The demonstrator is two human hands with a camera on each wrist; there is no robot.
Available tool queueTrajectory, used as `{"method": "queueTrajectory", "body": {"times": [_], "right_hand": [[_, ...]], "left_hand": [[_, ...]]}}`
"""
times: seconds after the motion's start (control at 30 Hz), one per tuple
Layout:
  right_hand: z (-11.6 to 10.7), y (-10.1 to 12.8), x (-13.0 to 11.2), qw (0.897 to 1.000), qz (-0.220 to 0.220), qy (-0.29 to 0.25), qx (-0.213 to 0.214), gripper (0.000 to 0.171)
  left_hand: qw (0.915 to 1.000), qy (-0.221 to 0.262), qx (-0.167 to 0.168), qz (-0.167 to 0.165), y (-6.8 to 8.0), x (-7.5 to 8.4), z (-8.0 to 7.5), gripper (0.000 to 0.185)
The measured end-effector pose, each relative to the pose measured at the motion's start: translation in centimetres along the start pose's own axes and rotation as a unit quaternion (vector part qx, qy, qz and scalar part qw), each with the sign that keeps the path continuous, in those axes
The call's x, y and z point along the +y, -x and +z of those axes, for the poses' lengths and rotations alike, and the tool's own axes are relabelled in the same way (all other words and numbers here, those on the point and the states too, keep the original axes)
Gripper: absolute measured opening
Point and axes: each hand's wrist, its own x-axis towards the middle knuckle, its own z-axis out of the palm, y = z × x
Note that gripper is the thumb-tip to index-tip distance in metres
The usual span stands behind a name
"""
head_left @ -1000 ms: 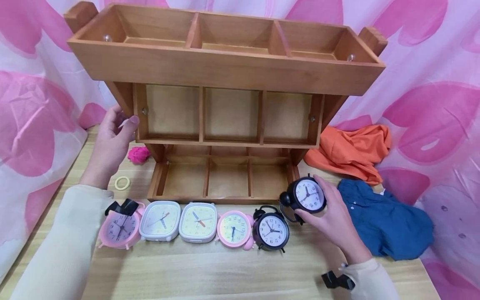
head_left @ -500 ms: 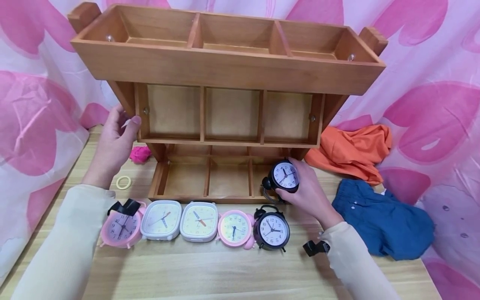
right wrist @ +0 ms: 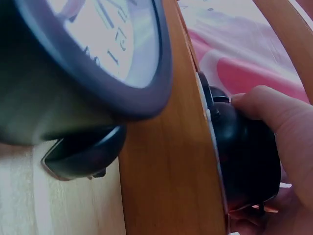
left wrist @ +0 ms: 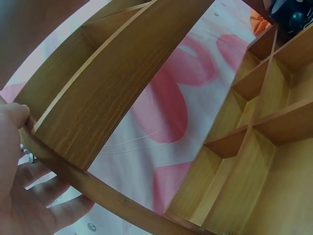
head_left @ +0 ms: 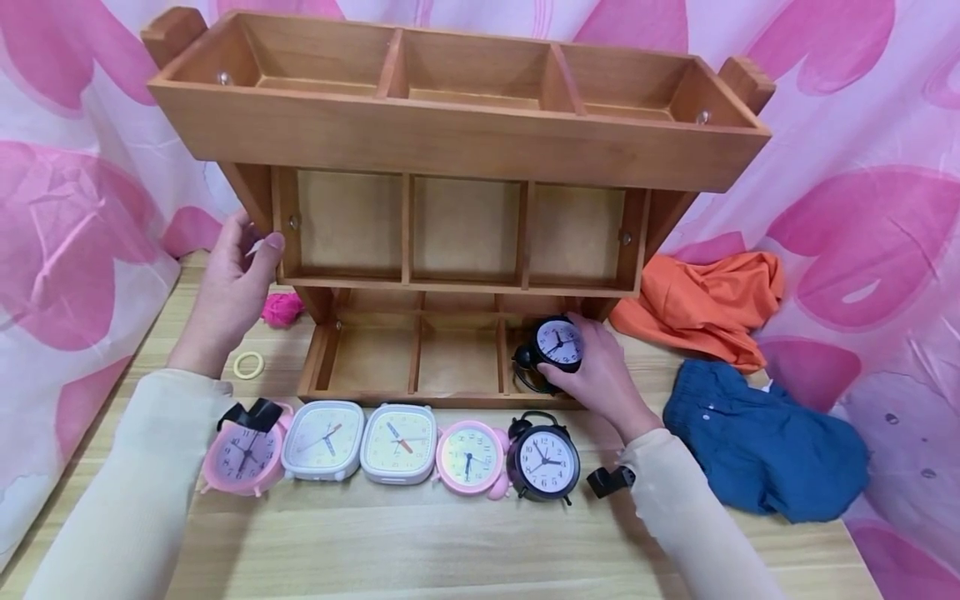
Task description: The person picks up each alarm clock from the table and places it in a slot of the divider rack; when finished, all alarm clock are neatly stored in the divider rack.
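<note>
A three-tier wooden shelf [head_left: 450, 142] stands on the table, each tier split into three compartments. My right hand [head_left: 592, 367] grips a small black twin-bell alarm clock [head_left: 558, 343] inside the bottom tier's right compartment. In the right wrist view my thumb [right wrist: 274, 112] lies on this clock [right wrist: 244, 161] behind the tier's front wall [right wrist: 166, 171]. My left hand [head_left: 251, 246] holds the shelf's left side post, fingers wrapped round the wood [left wrist: 107, 88]. A row of clocks stands in front: pink [head_left: 242, 457], white [head_left: 322, 439], white [head_left: 397, 442], pink [head_left: 468, 457], black [head_left: 543, 462].
An orange cloth [head_left: 701, 304] and a blue garment [head_left: 765, 442] lie right of the shelf. A pink scrunchie [head_left: 281, 308] and a yellow ring [head_left: 247, 365] lie by my left wrist. A pink-flowered curtain [head_left: 75, 208] hangs behind and beside the table.
My right hand carried the black clock from the table at the row's right end up and left into the bottom tier's right compartment. The left hand stayed on the shelf's side.
</note>
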Motion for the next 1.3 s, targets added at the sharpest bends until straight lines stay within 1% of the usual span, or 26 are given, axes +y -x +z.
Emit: {"method": "queueTrajectory", "body": {"times": [0.13,0.37,0.53,0.7,0.8,0.87,0.97,1.07,1.2,1.3], "right_hand": [[0.4,-0.4,-0.4,1.0,0.008,0.014,0.003,0.086],[1.2,-1.0,-0.4,0.999,-0.007,0.032,0.004,0.086],[1.1,-1.0,-0.4,0.998,-0.012,0.058,-0.029,0.085],[0.3,-0.6,-0.3,0.995,-0.036,0.069,-0.067,0.075],[-0.5,-0.2,0.0,0.995,-0.05,0.041,-0.079,0.068],[-1.2,0.3,0.3,0.996,-0.052,0.001,-0.079,0.066],[-2.5,1.3,0.5,0.995,-0.051,-0.067,-0.058,0.065],[-3.7,2.8,0.4,0.991,-0.048,-0.12,-0.039,0.068],[-4.6,5.1,0.0,0.988,-0.054,-0.14,-0.027,0.074],[-4.6,6.8,-0.2,0.989,-0.068,-0.13,-0.02,0.078]], "left_hand": [[1.0,0.001,-0.003,0.0,0.0,-0.1,0.0,0.049],[1.0,0.002,-0.005,0.004,0.0,-0.1,0.0,0.049],[1.0,0.001,-0.007,0.005,0.0,-0.1,-0.1,0.05],[0.9999,0.003,-0.007,0.006,0.0,-0.1,-0.1,0.051],[0.9999,0.004,-0.008,0.008,0.0,-0.2,-0.1,0.052],[0.9999,0.005,-0.009,0.009,0.0,-0.2,0.0,0.052],[0.9999,0.007,-0.009,0.01,0.0,-0.1,0.0,0.052],[0.9999,0.007,-0.008,0.009,0.1,-0.1,0.0,0.051],[0.9999,0.008,-0.005,0.01,0.1,-0.1,0.0,0.05],[0.9999,0.006,-0.005,0.01,0.1,-0.1,0.0,0.051]]}}
